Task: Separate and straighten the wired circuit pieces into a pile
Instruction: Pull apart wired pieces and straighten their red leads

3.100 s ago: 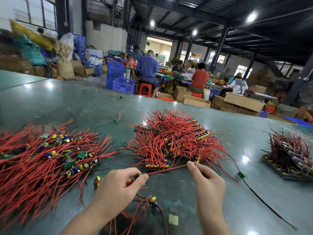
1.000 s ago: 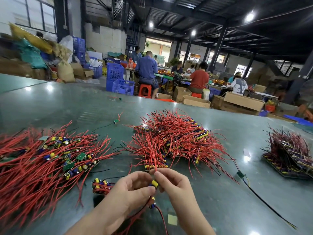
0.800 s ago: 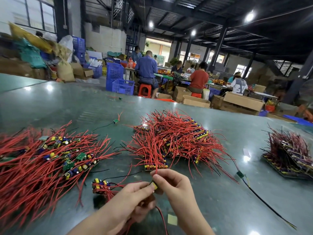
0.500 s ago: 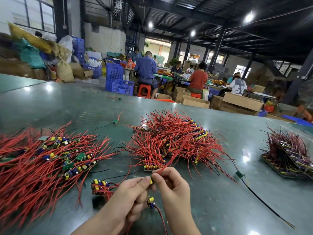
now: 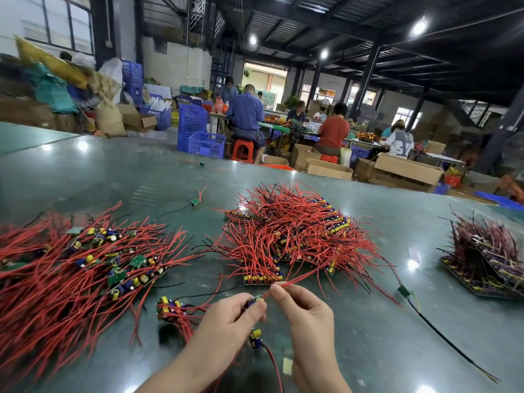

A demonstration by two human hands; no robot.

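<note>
meanwhile left hand (image 5: 229, 319) pinches a circuit piece (image 5: 254, 300), right hand (image 5: 304, 310) pinches its red wire (image 5: 300, 277)

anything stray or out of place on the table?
A few pieces lie apart from the heaps: one small green board with a black lead behind the piles, another far back, and a green piece on a long black cable trailing right. A pale scrap sits beside the right hand.
</note>
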